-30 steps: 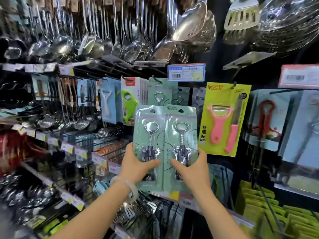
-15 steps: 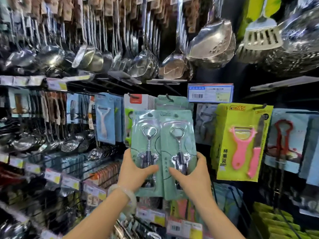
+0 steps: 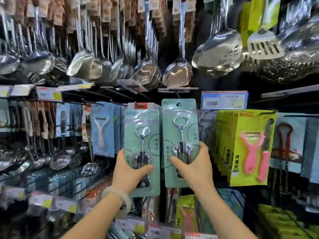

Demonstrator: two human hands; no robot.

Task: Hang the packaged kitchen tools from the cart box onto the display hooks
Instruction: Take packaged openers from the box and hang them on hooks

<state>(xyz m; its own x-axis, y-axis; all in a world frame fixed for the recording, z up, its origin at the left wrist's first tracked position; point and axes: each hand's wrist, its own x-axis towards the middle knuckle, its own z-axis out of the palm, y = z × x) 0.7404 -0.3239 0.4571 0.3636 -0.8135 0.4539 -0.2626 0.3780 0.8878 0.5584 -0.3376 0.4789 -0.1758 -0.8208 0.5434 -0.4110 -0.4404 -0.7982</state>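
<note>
Two mint-green blister packs, each with a metal corkscrew, are raised in front of the display. My left hand (image 3: 128, 171) grips the lower part of the left pack (image 3: 141, 125). The right pack (image 3: 179, 121) sits higher, gripped low down by my right hand (image 3: 195, 168), its hang hole up near a black display hook (image 3: 177, 94). Whether the hole is on the hook cannot be made out. The cart box is out of view.
Steel ladles and spatulas (image 3: 177, 73) hang in a row above. A yellow-green pack with a pink peeler (image 3: 250, 149) hangs right of my hands, a blue peeler pack (image 3: 102, 131) to the left. A blue price tag (image 3: 224, 100) sticks out above. More packs and tags fill the lower rows.
Both hands have lifted the packs toward the hooks. The right pack has risen above the left and the two have drawn apart. The view has tilted upward.
</note>
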